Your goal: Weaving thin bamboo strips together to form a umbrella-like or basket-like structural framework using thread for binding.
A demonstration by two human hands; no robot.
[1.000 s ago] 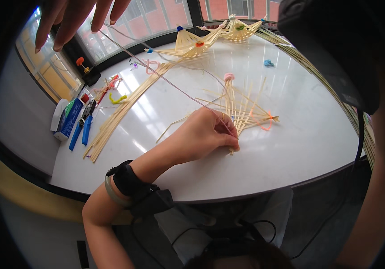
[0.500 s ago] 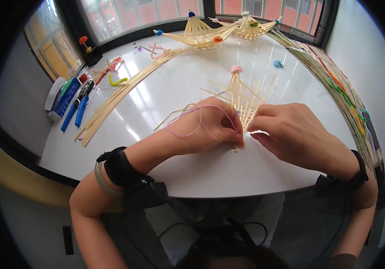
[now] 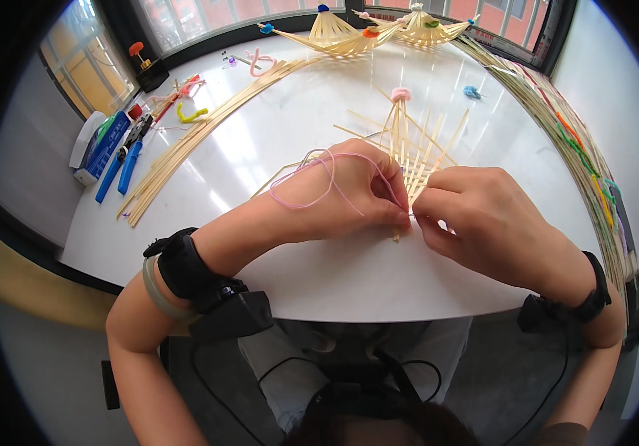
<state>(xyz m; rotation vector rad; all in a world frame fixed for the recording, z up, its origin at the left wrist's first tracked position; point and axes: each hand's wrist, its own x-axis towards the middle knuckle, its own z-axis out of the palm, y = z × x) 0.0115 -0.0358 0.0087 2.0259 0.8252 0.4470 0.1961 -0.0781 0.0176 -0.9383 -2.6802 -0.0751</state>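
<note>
A piece of woven bamboo strips lies before me, its loose strips fanning out away from me. A fuzzy pink tie gathers some strips at its far end. My left hand is closed, thumb and fingers pinching the near tip of the weave. Thin pink cord loops over the back of that hand and runs down to its fingertips. Close beside, my right hand is closed with fingers pinched at the same tip. Whatever sits between its fingertips is too small and hidden to name.
Long bamboo strips lie left of the hands. Blue-handled pliers, a blue box and a yellow fuzzy stem are farther left. Finished woven pieces stand at the back. A strip bundle lines the right edge.
My right hand's fingertips have come in closer to the left hand's pinch at the tip. The left hand keeps its pinch. The whole view has shifted slightly.
</note>
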